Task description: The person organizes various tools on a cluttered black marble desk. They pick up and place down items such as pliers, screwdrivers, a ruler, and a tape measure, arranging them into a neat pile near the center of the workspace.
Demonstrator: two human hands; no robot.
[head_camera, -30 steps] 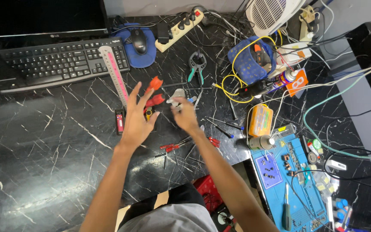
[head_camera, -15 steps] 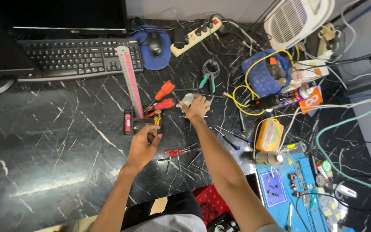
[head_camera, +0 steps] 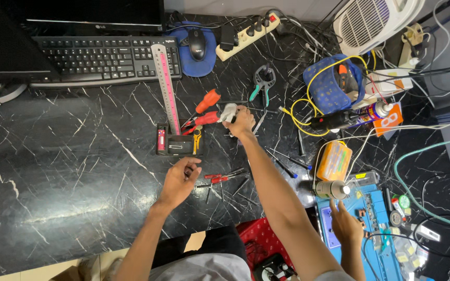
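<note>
A: Nearest edge, right: another person's hand (head_camera: 346,225) on blue mat (head_camera: 373,229), fingers loosely bent, beside a spray can (head_camera: 332,189).

B: Near centre: left hand (head_camera: 179,179) above black marble table (head_camera: 69,171), palm down, fingers loosely curled, holding nothing, touching nothing visible. Just right of it: small red-handled screwdrivers (head_camera: 215,179) lying flat on the table.

A: Just beyond left hand: black tray (head_camera: 178,144), with a red piece in its left compartment and a yellow-handled tool at its right edge. Steel ruler (head_camera: 165,87) running from tray toward far side, its far end over the keyboard (head_camera: 95,54).

B: Farther, centre: right hand (head_camera: 241,122), arm stretched across table, fingers closed round a small white object (head_camera: 228,112); exact grip hidden by knuckles. Object at the hand's left side, just right of two red-handled tools (head_camera: 204,109), well apart from left hand.

A: Right of right hand: orange case (head_camera: 334,160), yellow wire (head_camera: 308,104) looped round a blue pouch (head_camera: 329,86).

B: Beyond right hand: green-handled clamp (head_camera: 263,83). Far edge: mouse (head_camera: 196,37) on blue pad, power strip (head_camera: 246,32), white fan (head_camera: 376,18) at far right.
</note>
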